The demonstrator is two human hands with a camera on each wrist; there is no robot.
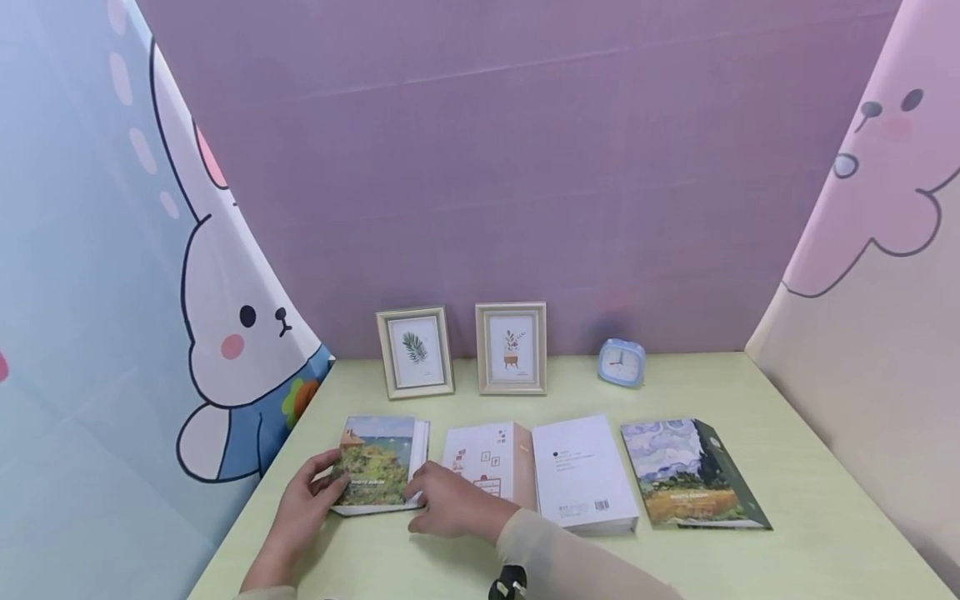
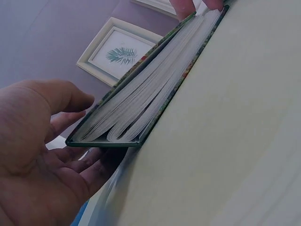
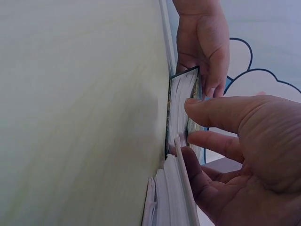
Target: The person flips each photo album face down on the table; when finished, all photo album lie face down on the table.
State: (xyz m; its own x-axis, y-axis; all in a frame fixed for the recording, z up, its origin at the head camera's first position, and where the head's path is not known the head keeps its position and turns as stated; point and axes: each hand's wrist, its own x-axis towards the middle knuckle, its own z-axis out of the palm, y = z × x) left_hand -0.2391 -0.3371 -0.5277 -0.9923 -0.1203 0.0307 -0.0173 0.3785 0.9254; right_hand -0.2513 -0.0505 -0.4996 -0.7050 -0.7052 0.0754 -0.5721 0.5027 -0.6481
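A photo album with a painted seaside garden on its cover lies at the left of the table. My left hand grips its left side, thumb on the cover; in the left wrist view, the fingers pass below its edge. At the album's right edge, my right hand holds the side by the pages with thumb and fingertips. White pages show between the covers. Just beyond the right hand lie an illustrated white cover with a peach spine and a white barcoded cover.
Another photo album with a painted field lies to the right. Behind stand a leaf picture in a frame, a potted-plant picture in a frame and a blue clock. Printed cloth walls surround the table.
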